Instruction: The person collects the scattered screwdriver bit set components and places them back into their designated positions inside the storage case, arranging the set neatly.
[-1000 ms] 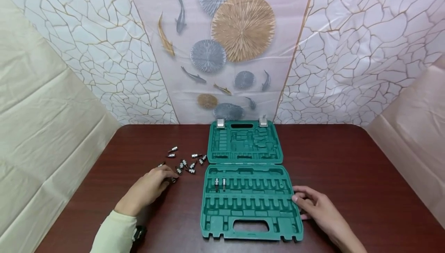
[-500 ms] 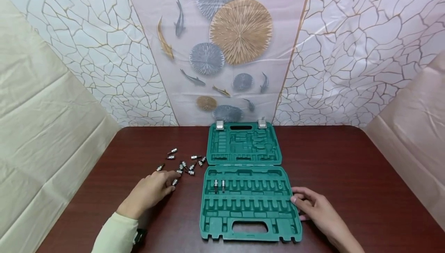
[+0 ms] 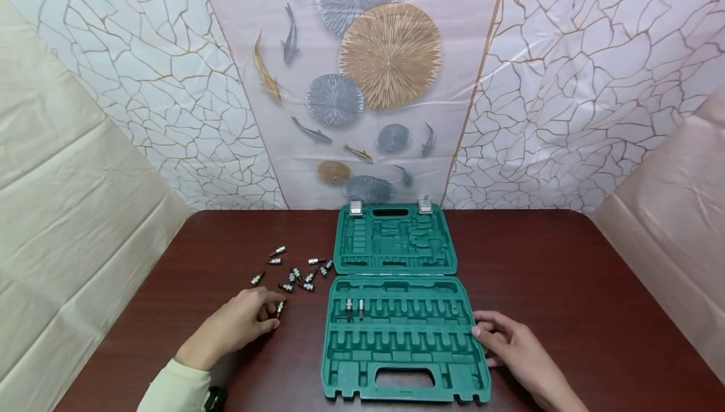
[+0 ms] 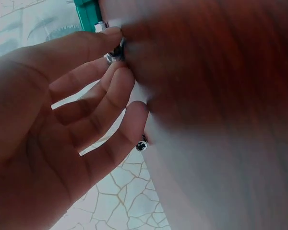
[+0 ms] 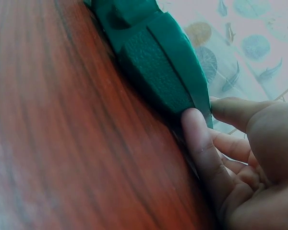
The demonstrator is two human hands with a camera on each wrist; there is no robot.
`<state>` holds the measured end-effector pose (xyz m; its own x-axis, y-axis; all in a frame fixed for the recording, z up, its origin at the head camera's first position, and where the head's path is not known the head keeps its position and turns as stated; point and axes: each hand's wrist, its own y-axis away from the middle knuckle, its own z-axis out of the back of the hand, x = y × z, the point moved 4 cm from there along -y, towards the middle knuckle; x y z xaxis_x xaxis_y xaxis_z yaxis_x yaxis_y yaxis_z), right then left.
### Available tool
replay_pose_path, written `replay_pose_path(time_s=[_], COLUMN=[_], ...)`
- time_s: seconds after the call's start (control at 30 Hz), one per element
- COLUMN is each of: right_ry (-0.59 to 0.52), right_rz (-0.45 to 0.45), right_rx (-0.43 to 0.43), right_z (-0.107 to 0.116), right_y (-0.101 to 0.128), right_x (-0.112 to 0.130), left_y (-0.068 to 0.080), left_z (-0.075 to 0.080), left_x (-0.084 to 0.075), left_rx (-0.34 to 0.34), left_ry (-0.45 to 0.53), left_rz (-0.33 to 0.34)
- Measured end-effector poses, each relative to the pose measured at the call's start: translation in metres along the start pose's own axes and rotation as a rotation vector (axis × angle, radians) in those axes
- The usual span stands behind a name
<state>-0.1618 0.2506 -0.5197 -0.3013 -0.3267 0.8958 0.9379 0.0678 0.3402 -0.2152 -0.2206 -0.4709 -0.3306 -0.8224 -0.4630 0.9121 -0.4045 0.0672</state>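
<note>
left hand (image 3: pixel 235 327) | fingers (image 4: pixel 116 91) loosely curled, tips pinching a small silver socket bit (image 3: pixel 280 309) on the dark red wooden desk (image 3: pixel 566 286) || right hand (image 3: pixel 512 346) | fingers (image 5: pixel 201 143) half-bent, thumb and fingertip pressing the right edge of the open green plastic tool case (image 3: pixel 403 343), mid-desk

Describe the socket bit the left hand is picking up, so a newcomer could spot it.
Start at the open green case on the table. Left of it lie scattered bits. The one meant lies nearest the viewer, alone, at the left hand's fingers.
</note>
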Motion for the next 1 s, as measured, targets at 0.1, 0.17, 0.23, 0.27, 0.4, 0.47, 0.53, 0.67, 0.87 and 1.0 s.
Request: replay_pose_path(time_s=[0.1, 0.17, 0.23, 0.27, 0.4, 0.47, 0.53, 0.67, 0.87, 1.0], right_ry=[0.003, 0.005, 0.010, 0.013, 0.016, 0.018, 0.018, 0.014, 0.006, 0.022], right_rz=[0.000, 0.003, 0.007, 0.009, 0.016, 0.017, 0.018, 0.024, 0.030, 0.025], right_rx=[-0.006, -0.003, -0.002, -0.001, 0.002, -0.001, -0.007, -0.011, -0.010, -0.018], right_z=[-0.0004, -0.0006, -0.0004, -0.0004, -0.0003, -0.0002, 0.0000, 0.0001, -0.0011, -0.0010], right_y=[0.0013, 0.0018, 0.0022, 0.0023, 0.0022, 0.0020, 0.0022, 0.0033, 0.0034, 0.0027], right_x=[0.0001, 0.0007, 0.0012, 0.0012, 0.0004, -0.0003, -0.0003, 0.0014, 0.0020, 0.0017], left_y=[0.0008, 0.0007, 0.0003, 0.0002, -0.0015, -0.0033, -0.0056, -0.0075, -0.0038, -0.0034], left_z=[0.0015, 0.0024, 0.0028, 0.0029, 0.0023, 0.0025, 0.0027, 0.0034, 0.0028, 0.0027], left_x=[0.0004, 0.0015, 0.0027, 0.0035, 0.0068, 0.0073, 0.0074, 0.0068, 0.0036, -0.0005], left_rx=[-0.020, -0.034, -0.042, -0.043, -0.045, -0.048, -0.054, -0.063, -0.098, -0.153], left_ry=[-0.035, -0.054, -0.070, -0.069, -0.048, -0.034, -0.029, -0.061, -0.129, -0.086], left_rz=[-0.021, -0.036, -0.065, -0.078, -0.103, -0.104, -0.099, -0.089, -0.067, -0.088])
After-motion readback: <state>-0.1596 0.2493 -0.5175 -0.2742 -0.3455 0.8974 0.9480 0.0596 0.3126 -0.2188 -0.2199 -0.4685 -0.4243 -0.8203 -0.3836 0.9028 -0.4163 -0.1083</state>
